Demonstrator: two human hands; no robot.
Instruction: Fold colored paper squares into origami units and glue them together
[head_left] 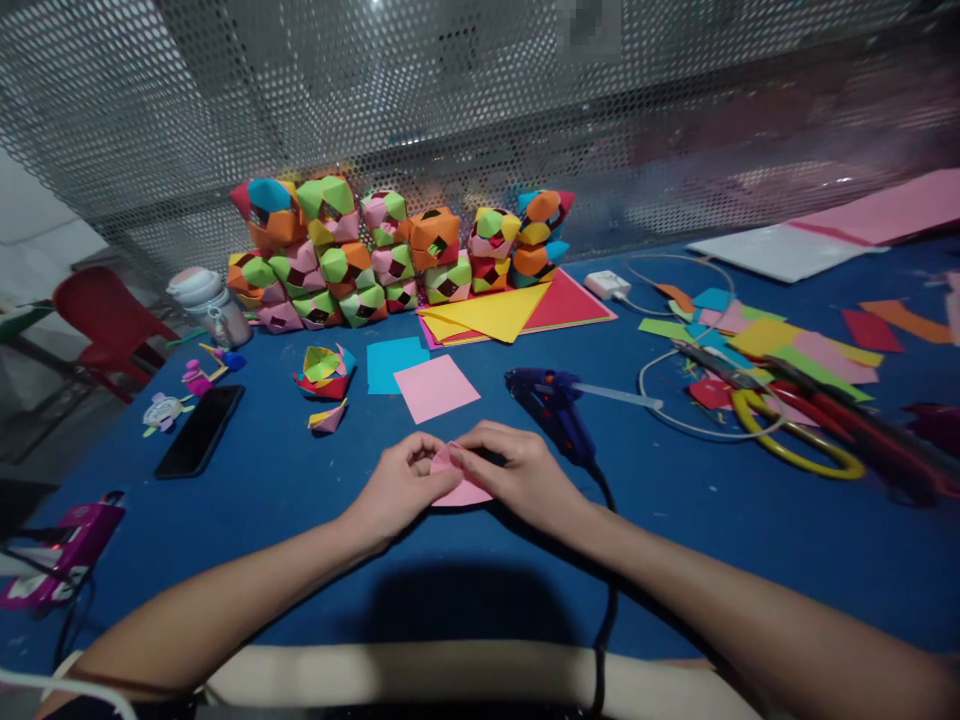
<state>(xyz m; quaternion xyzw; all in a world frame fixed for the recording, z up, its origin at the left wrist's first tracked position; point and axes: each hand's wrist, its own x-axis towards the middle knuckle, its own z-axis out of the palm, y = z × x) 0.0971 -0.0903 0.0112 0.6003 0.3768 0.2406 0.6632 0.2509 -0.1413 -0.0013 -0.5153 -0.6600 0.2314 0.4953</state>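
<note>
Between my two hands is a sheet of pink paper [461, 492], partly folded at its far edge. My left hand [405, 480] pinches its left side with thumb and fingers. On the right side, my right hand [517, 465] presses and grips the same paper, fingertips close to the left ones. Just beyond lie a flat pink square [436, 388] and a blue square [394, 365], slightly overlapped. To the right rests a dark blue glue gun [555, 400] with a clear glue stick. Left of the squares sit a partly built folded-paper piece [326, 372] and a small folded unit [327, 417].
Stacked colourful paper cubes [345, 265] line the back by a perforated metal screen [450, 110]. Yellow-handled scissors [795, 440], paper scraps [787, 340] and a white cable lie right. A phone [200, 432], a bottle [210, 308] and a purple power strip [67, 550] are left.
</note>
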